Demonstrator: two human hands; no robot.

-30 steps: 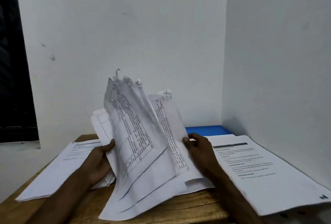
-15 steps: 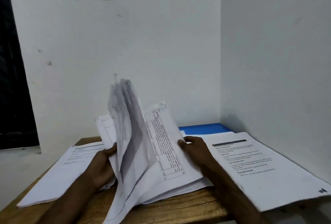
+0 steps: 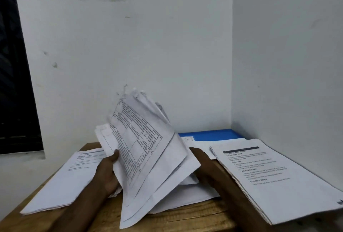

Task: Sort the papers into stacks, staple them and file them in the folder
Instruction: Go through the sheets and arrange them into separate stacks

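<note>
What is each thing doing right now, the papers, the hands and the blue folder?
middle papers: lifted up, pages fanned.
left hand: grips the middle papers' edge.
right hand: against the middle papers, fingers hidden.
left stack: lying flat.
right stack: lying flat.
blue folder: flat at the back, partly covered by papers.

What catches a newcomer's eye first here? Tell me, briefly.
A fan of table-printed sheets stands up mid-table, gripped by the left hand, with the right hand at its right edge. A left stack and a right stack lie flat beside it, and a blue folder lies in the back corner.
</note>
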